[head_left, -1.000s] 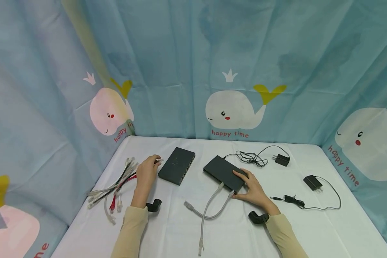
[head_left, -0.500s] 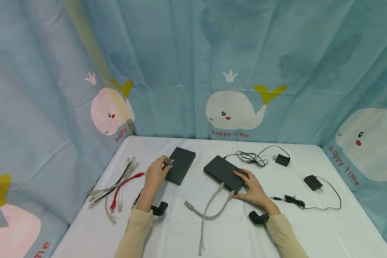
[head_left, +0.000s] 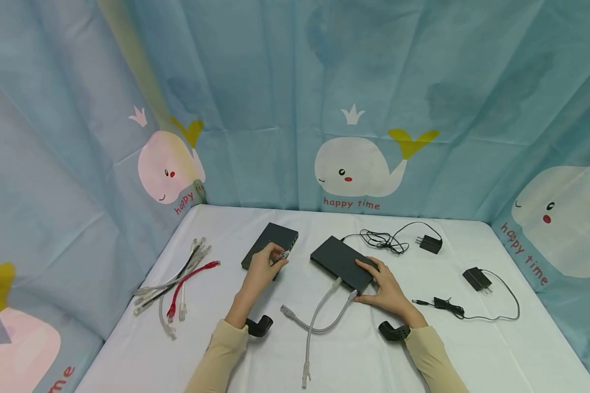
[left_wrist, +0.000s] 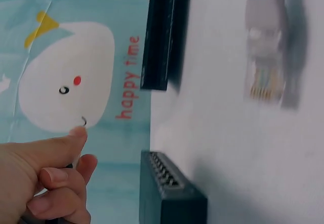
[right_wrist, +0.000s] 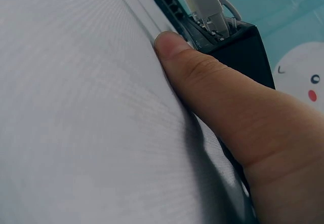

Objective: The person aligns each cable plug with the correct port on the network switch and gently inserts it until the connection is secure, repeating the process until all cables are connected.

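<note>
My left hand (head_left: 261, 267) pinches a network cable by its clear plug (head_left: 284, 255), over the right edge of the left black network switch (head_left: 265, 240). In the left wrist view that switch (left_wrist: 177, 203) shows its row of ports, with the left hand (left_wrist: 55, 178) beside it; most of the cable is hidden by the hand. My right hand (head_left: 385, 286) grips the near right corner of the second network switch (head_left: 341, 259), fingers on top and thumb at the port side. Two grey network cables (head_left: 319, 311) are plugged into this switch; one white plug (right_wrist: 205, 6) shows near my right thumb (right_wrist: 202, 72).
Several loose network cables (head_left: 177, 284), grey, black and red, lie at the left. A coiled power lead (head_left: 383, 240) runs from the second switch to a black adapter (head_left: 429, 244). Another power adapter (head_left: 477, 278) with its lead lies at the right.
My left hand has moved right with the cable, from beside the cable pile to the left switch's port side. The red cable has shifted on the pile. My right hand stays in place.
</note>
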Demonstrator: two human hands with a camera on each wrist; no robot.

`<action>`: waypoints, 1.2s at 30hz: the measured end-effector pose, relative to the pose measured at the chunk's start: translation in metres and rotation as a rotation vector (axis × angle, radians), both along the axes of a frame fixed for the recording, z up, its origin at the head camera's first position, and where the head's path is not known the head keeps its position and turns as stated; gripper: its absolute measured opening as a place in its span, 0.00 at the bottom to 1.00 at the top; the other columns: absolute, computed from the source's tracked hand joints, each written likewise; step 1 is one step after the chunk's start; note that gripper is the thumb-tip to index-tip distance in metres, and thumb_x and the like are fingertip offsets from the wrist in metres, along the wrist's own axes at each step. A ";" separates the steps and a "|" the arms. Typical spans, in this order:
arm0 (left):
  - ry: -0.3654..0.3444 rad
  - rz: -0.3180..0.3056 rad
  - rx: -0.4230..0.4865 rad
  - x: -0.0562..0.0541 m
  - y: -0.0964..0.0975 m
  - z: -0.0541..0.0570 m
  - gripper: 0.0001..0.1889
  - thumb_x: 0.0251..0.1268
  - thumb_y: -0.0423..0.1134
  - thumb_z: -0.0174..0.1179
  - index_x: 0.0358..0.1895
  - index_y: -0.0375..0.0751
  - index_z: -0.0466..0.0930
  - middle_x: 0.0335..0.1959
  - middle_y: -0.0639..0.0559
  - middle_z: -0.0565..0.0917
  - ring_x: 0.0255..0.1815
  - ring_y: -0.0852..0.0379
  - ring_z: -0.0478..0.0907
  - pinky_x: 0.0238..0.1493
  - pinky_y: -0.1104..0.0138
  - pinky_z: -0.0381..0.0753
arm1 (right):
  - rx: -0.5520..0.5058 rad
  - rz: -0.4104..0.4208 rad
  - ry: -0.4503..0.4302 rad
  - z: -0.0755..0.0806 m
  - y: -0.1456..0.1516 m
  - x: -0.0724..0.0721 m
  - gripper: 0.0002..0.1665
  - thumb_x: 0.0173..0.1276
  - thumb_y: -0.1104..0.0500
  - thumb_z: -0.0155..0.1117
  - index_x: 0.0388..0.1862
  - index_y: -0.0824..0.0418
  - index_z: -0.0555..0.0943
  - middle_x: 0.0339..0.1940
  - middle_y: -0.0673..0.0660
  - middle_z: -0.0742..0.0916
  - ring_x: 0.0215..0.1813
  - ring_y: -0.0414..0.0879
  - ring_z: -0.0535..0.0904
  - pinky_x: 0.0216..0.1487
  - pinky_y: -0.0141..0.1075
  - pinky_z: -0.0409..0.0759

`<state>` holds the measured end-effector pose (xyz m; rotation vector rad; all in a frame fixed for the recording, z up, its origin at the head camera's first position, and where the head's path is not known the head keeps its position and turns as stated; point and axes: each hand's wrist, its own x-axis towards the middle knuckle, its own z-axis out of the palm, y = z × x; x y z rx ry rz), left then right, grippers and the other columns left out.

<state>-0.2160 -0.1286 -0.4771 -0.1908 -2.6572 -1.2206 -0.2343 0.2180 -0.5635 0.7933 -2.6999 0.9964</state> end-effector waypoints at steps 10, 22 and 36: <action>-0.145 -0.176 0.095 0.006 0.021 -0.007 0.18 0.72 0.41 0.48 0.54 0.32 0.76 0.35 0.42 0.82 0.32 0.48 0.80 0.29 0.69 0.75 | 0.001 -0.002 0.005 0.000 0.000 0.000 0.56 0.41 0.32 0.73 0.70 0.44 0.63 0.70 0.62 0.62 0.67 0.61 0.60 0.57 0.62 0.63; -0.370 -0.354 0.241 -0.002 0.038 -0.032 0.18 0.70 0.43 0.51 0.52 0.31 0.77 0.15 0.53 0.70 0.14 0.63 0.64 0.17 0.73 0.63 | -0.008 -0.002 0.003 -0.001 -0.001 0.000 0.56 0.41 0.32 0.73 0.70 0.44 0.63 0.70 0.63 0.62 0.66 0.61 0.60 0.57 0.62 0.63; -0.562 -0.350 0.441 -0.001 0.065 -0.040 0.15 0.70 0.40 0.50 0.41 0.28 0.76 0.15 0.54 0.69 0.10 0.67 0.61 0.11 0.76 0.60 | -0.002 -0.002 -0.009 0.001 -0.001 0.000 0.56 0.41 0.32 0.72 0.70 0.44 0.63 0.70 0.61 0.61 0.66 0.60 0.60 0.57 0.62 0.63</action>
